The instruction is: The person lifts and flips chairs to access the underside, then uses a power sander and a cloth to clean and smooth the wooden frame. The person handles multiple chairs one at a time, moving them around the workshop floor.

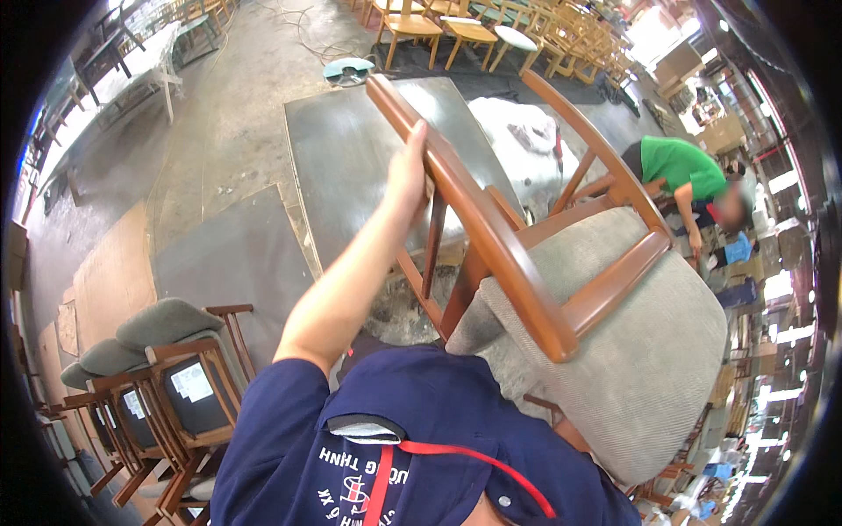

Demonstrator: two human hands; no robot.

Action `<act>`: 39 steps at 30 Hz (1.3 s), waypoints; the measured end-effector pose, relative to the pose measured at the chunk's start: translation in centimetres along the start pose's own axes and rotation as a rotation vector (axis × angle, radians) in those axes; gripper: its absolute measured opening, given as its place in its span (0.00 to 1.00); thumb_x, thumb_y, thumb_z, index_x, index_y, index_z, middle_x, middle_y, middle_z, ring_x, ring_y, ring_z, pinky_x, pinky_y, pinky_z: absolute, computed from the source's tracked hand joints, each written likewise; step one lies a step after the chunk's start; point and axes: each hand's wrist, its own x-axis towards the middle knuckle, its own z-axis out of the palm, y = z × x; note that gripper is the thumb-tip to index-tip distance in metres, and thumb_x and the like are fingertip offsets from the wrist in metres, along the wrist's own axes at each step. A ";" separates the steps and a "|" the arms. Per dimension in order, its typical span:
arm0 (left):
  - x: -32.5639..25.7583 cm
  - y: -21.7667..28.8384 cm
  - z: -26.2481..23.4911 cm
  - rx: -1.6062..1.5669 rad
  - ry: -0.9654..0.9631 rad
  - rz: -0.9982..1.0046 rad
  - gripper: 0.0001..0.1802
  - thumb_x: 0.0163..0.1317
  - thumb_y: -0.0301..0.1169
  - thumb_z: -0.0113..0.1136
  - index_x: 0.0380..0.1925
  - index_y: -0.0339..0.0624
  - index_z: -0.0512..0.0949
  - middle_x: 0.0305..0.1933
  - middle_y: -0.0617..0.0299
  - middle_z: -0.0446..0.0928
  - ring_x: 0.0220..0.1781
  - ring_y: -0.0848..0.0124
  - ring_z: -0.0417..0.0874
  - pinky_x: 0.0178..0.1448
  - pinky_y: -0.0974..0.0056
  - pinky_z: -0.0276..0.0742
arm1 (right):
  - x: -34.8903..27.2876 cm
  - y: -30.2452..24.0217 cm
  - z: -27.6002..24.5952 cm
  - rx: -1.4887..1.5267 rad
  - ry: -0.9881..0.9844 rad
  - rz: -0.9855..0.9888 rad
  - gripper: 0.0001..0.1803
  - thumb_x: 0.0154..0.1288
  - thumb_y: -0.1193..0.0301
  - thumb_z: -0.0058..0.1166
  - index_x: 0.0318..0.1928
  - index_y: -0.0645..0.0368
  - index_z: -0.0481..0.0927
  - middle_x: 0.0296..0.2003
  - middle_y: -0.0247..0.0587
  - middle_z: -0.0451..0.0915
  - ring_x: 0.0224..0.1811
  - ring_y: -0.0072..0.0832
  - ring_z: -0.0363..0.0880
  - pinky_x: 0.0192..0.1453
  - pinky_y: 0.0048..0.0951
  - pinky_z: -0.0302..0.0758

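A chair with a reddish-brown wooden frame and grey fabric upholstery is tilted up in front of me. My left hand is closed around one of its long wooden rails, near the far end, with the arm stretched forward. The padded back fills the right side, close to my chest. My right hand and forearm do not show; the chair hides that side. Just beyond and under the raised frame is a low table with a dark metallic-looking top.
Several upholstered chairs stand at the lower left, beside flat cardboard. A white wrapped bundle lies past the table. A person in a green top bends over at the right. Rows of wooden chairs stand at the back.
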 end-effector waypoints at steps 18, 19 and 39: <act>14.4 0.6 -17.6 0.599 0.326 0.049 0.23 0.74 0.33 0.67 0.63 0.30 0.81 0.45 0.51 0.91 0.42 0.68 0.90 0.46 0.59 0.86 | 32.2 -49.1 -1.6 -0.002 0.017 -0.408 0.50 0.79 0.32 0.46 0.79 0.65 0.69 0.73 0.69 0.75 0.78 0.64 0.71 0.81 0.58 0.67; 15.5 1.3 -18.3 0.603 0.378 0.019 0.24 0.74 0.32 0.67 0.64 0.30 0.81 0.47 0.50 0.91 0.43 0.67 0.91 0.47 0.59 0.87 | 32.7 -50.9 0.1 0.017 -0.021 -0.463 0.50 0.79 0.32 0.47 0.80 0.64 0.69 0.73 0.69 0.75 0.78 0.64 0.72 0.81 0.58 0.67; 9.1 6.6 -3.8 0.591 0.389 -0.013 0.45 0.75 0.46 0.66 0.83 0.33 0.62 0.79 0.47 0.73 0.82 0.56 0.72 0.85 0.52 0.65 | 44.1 -42.9 -0.3 0.630 -0.603 -0.398 0.50 0.74 0.35 0.63 0.67 0.77 0.80 0.58 0.59 0.88 0.61 0.39 0.86 0.68 0.37 0.78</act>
